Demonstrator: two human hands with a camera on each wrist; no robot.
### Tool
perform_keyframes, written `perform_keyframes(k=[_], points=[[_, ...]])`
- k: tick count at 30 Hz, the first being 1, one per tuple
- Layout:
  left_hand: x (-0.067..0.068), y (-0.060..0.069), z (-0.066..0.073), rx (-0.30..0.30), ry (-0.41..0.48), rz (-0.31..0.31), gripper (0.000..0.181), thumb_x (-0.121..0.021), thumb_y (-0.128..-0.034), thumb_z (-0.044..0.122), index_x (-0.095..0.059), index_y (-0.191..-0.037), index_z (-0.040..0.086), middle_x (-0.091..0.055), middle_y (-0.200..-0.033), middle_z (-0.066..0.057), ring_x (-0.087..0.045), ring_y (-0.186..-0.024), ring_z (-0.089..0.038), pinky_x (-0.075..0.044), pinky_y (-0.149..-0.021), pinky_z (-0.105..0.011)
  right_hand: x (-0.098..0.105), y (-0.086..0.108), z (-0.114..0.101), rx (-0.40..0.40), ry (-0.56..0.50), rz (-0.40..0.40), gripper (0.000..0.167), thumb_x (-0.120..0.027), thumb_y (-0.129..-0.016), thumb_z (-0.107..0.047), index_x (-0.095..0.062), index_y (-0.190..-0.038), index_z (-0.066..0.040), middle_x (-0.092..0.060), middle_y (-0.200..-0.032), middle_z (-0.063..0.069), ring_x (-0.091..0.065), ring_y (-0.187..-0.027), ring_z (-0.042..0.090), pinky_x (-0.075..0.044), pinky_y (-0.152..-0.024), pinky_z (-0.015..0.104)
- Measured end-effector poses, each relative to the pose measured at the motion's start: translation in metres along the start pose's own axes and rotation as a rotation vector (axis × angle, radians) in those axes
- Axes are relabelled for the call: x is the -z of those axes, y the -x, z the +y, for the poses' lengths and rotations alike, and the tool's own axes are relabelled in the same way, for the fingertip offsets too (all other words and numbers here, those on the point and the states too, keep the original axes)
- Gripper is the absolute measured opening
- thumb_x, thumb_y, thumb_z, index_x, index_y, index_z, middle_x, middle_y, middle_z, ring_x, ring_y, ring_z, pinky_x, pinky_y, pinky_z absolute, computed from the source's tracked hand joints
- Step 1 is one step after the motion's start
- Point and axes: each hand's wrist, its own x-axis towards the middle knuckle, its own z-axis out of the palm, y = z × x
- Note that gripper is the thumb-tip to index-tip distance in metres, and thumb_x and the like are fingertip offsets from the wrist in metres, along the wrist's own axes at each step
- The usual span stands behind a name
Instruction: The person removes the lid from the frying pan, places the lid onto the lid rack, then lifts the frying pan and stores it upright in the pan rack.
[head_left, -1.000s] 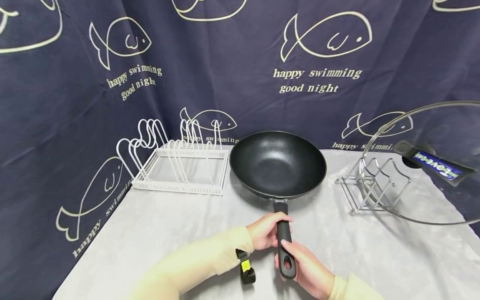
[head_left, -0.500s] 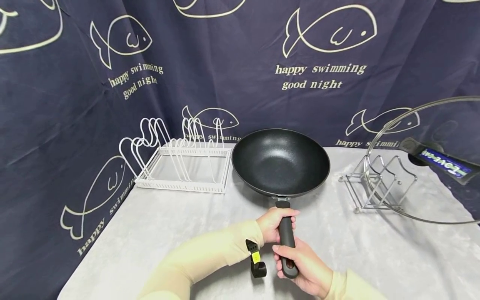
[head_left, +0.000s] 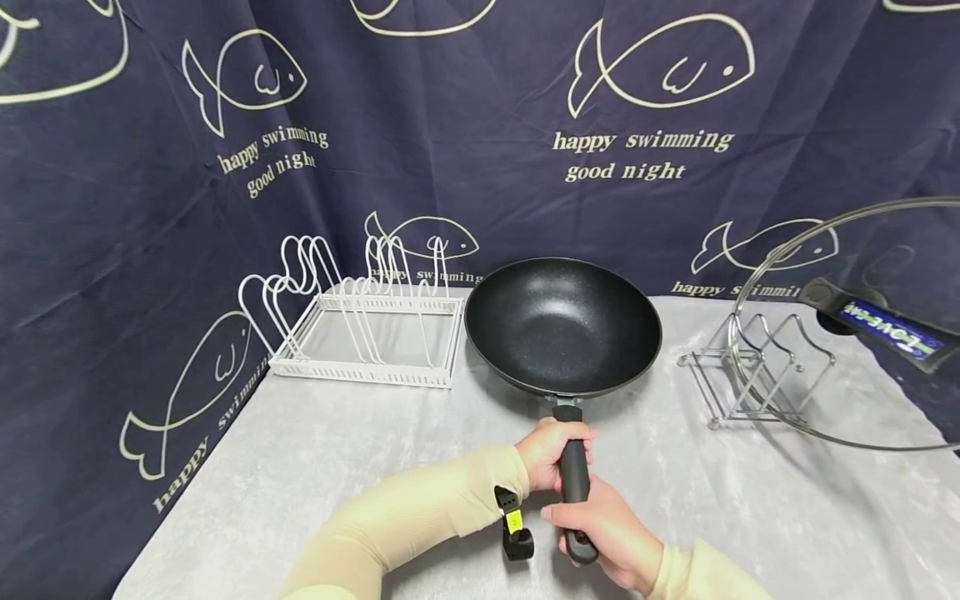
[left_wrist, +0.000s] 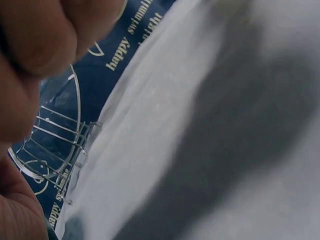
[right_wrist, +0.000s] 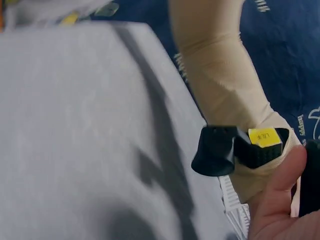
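Observation:
A black frying pan [head_left: 562,325] with a deep, rounded bowl is in the middle of the head view, its handle [head_left: 574,471] pointing toward me. My left hand [head_left: 551,454] grips the handle near the bowl. Lower down, my right hand [head_left: 611,533] holds the handle close to its end, the thumb lying across it. In the left wrist view, curled fingers [left_wrist: 45,35] fill the upper left corner, and the handle is mostly hidden. The right wrist view shows the right thumb [right_wrist: 285,180] beside the dark handle and the left forearm's sleeve [right_wrist: 220,75] behind.
A white wire rack [head_left: 360,375] stands on the grey tabletop [head_left: 360,442] left of the pan. To the right, a chrome rack [head_left: 750,412] has a large glass lid [head_left: 892,333] standing in it. A dark blue fish-print curtain [head_left: 465,125] hangs behind.
The right thumb has shifted from along the handle to across it. The left hand still grips the upper handle. The view has shifted slightly, and the racks and lid look unmoved.

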Motion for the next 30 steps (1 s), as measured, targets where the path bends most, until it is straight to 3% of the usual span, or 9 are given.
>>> perform_keyframes(k=[2,5,10,19,30], points=[[0.001,0.0,-0.001,-0.009,-0.005,-0.003,0.01,-0.058,-0.0797,0.005,-0.051,-0.073,0.009,-0.051,-0.06,0.001,-0.049,-0.053,-0.009,-0.045,-0.051,-0.024,-0.002,0.001,0.001,0.011,0.098,0.032,0.042,-0.062,-0.074,-0.003,-0.039,-0.108,0.007,-0.05,-0.064,0.003,-0.052,-0.048,0.013,-0.041,-0.043,0.024],[0.002,-0.001,-0.003,-0.012,0.012,-0.015,0.01,-0.058,-0.0807,0.004,-0.049,-0.081,0.007,-0.05,-0.062,0.0,-0.049,-0.053,-0.009,-0.045,-0.053,-0.021,-0.006,0.004,0.002,0.011,0.166,0.055,0.043,-0.061,-0.069,0.0,-0.036,-0.104,0.007,-0.05,-0.063,0.004,-0.048,-0.044,0.013,-0.036,-0.04,0.024],[0.003,-0.001,-0.005,-0.019,0.033,-0.023,0.013,-0.057,-0.0825,0.002,-0.046,-0.088,0.007,-0.05,-0.063,0.0,-0.048,-0.053,-0.009,-0.045,-0.055,-0.019,-0.007,0.006,0.004,0.027,0.16,0.039,0.051,-0.056,-0.065,0.005,-0.028,-0.107,0.009,-0.045,-0.054,0.005,-0.038,-0.038,0.011,-0.032,-0.037,0.025],[0.002,-0.001,-0.002,0.032,0.059,-0.097,0.014,-0.054,-0.0882,0.006,-0.051,-0.075,0.01,-0.049,-0.061,0.005,-0.048,-0.053,-0.007,-0.044,-0.055,-0.02,-0.007,0.004,0.004,0.019,0.149,0.05,0.061,-0.05,-0.063,0.006,-0.023,-0.117,0.011,-0.047,-0.059,0.007,-0.043,-0.041,0.013,-0.033,-0.038,0.025],[-0.002,0.001,-0.006,0.001,0.059,-0.013,0.012,-0.055,-0.0818,0.002,-0.045,-0.08,0.008,-0.045,-0.057,0.003,-0.043,-0.049,-0.009,-0.04,-0.049,-0.021,-0.006,0.003,0.013,0.036,0.217,0.082,0.05,-0.051,-0.064,0.009,-0.028,-0.108,0.011,-0.047,-0.058,0.005,-0.046,-0.041,0.016,-0.037,-0.037,0.025]])
